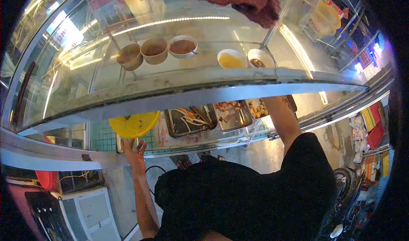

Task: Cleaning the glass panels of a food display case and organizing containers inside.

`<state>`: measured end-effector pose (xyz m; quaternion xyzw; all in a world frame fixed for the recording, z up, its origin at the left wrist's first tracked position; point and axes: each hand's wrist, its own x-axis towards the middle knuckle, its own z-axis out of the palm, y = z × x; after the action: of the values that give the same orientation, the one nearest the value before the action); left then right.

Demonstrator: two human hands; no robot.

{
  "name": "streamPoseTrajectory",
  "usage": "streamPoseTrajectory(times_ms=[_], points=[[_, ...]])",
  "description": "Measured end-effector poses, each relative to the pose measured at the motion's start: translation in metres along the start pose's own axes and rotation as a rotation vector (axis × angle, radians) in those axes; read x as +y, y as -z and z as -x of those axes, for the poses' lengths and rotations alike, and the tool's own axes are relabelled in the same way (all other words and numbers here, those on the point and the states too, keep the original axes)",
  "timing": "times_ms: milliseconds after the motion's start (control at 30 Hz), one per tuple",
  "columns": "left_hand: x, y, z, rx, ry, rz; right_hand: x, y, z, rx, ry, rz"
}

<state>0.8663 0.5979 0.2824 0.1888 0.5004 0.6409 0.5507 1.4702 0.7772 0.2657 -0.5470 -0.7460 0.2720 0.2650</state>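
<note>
My left hand (pixel 135 156) is at the front edge of the glass cabinet, fingers apart and holding nothing I can see. Its fingertips are just below the rim of a yellow plastic bowl (pixel 132 128) with a few green bits inside; I cannot tell whether they touch. My right forearm reaches into the cabinet over a tray of small round pale pieces (pixel 258 109), and the white frame bar hides that hand. Between my arms lie a metal tray of orange, white and brown strips (pixel 190 121) and a metal tray of chopped pieces (pixel 232 117).
The white frame bar (pixel 191 92) crosses above the trays. On the glass shelf stand several bowls, among them a bowl of yellow sauce (pixel 232 61) and a bowl of brown sauce (pixel 183 46). A dark red cloth (pixel 255 4) hangs over the top. A white cabinet (pixel 94 215) stands lower left.
</note>
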Motion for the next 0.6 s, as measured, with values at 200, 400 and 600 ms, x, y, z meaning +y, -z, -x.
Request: streamPoseTrajectory(times_ms=[200,400,600], points=[[-0.007,0.006,0.013,0.083,0.010,0.003,0.025,-0.012,0.003,-0.096,0.060,0.031],[-0.017,0.008,0.021,0.130,0.030,0.004,0.030,-0.004,-0.099,-0.172,0.116,0.069],[-0.016,0.001,0.037,0.113,-0.001,-0.015,0.013,-0.047,-0.122,0.180,0.115,-0.538]])
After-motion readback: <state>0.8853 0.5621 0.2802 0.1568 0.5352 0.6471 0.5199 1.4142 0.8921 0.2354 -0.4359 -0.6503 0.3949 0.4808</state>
